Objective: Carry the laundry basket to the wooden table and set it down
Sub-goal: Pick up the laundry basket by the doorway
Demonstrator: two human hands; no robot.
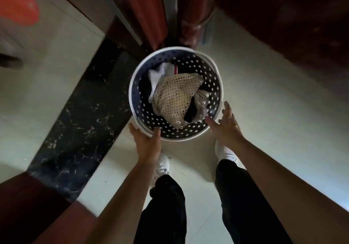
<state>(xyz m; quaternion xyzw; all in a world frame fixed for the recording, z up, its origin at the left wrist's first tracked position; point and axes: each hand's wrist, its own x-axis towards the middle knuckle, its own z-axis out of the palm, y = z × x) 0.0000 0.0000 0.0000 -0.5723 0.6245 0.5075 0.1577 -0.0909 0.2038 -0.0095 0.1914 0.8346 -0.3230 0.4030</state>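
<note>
Pick-up: the round, white-rimmed, perforated blue laundry basket (209, 73), low by the pale floor (264, 92), is gripped at its rim by the left hand (147, 141). The right hand (226, 124) is spread open alongside. A second grip is needed.

the floor (264, 102) is pale tile, crossed by a black, white-veined marbled strip (79, 122) running from the lower left toward the upper centre. the laundry basket (209, 73) sits at centre on the pale tile, just beside the strip. two white shoes (163, 165) stand below it. dark red wooden posts (190, 16) meet the floor at upper centre.
</note>
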